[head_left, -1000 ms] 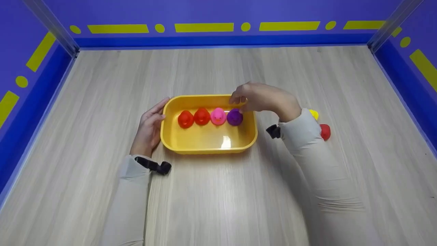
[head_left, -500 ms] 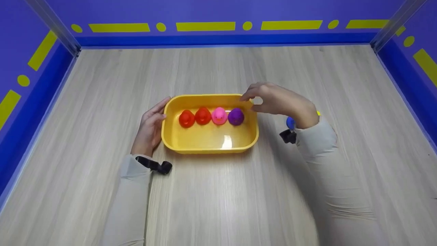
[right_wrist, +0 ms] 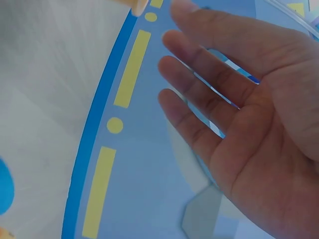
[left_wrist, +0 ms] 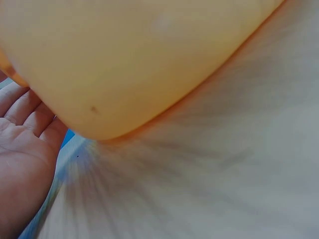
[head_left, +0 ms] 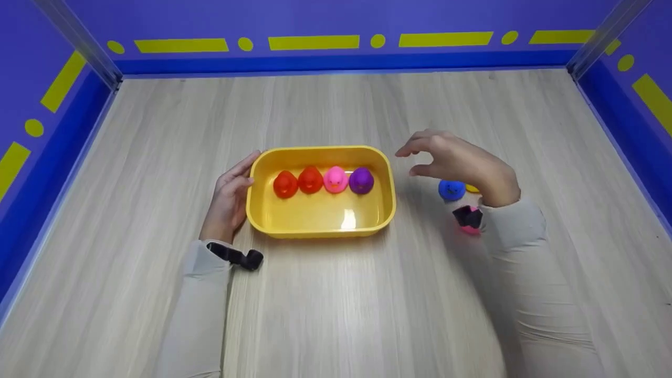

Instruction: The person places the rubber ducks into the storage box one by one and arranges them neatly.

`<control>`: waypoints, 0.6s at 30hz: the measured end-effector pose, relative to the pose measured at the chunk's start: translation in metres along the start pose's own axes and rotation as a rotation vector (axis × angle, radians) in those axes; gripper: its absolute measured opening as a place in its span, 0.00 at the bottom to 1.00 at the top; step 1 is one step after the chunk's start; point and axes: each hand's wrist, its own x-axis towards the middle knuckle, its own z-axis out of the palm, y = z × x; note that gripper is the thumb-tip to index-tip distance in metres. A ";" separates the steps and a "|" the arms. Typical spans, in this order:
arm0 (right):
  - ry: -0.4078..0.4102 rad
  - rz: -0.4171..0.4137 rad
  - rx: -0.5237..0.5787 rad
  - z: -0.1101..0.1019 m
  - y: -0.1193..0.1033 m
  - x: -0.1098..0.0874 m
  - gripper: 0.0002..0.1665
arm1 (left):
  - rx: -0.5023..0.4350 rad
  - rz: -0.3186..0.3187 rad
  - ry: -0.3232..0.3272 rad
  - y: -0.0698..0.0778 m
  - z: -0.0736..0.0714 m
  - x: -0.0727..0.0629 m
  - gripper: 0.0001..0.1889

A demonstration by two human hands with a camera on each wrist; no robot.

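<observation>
- Steadying the yellow container (head_left: 320, 233) at its left end, the left hand (head_left: 228, 191) has fairly straight fingers, thumb at the rim.
- Done, seemingly: two red ducks (head_left: 285, 185), a pink duck (head_left: 335, 180) and a purple duck (head_left: 361, 180) stand in a row inside.
- Probably left: a blue duck (head_left: 452, 190) and partly hidden yellow and pink pieces (head_left: 469, 231), outside on the table (head_left: 336, 304).
- Beyond the container's right end hangs the right hand (head_left: 459, 160), fingers parted, holding nothing; the work looks partway along.

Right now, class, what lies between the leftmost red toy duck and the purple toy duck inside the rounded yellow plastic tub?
Seen in the head view: another red toy duck, then a pink toy duck next to the purple toy duck.
</observation>
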 end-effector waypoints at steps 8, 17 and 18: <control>-0.021 0.048 0.016 0.004 0.015 -0.010 0.22 | 0.003 0.001 0.028 -0.001 0.001 0.001 0.30; -0.075 0.121 0.039 0.009 0.028 -0.023 0.23 | 0.005 0.010 0.026 -0.001 0.001 0.001 0.30; -0.076 0.122 0.043 0.010 0.029 -0.024 0.23 | 0.001 0.013 0.023 -0.001 0.001 0.001 0.30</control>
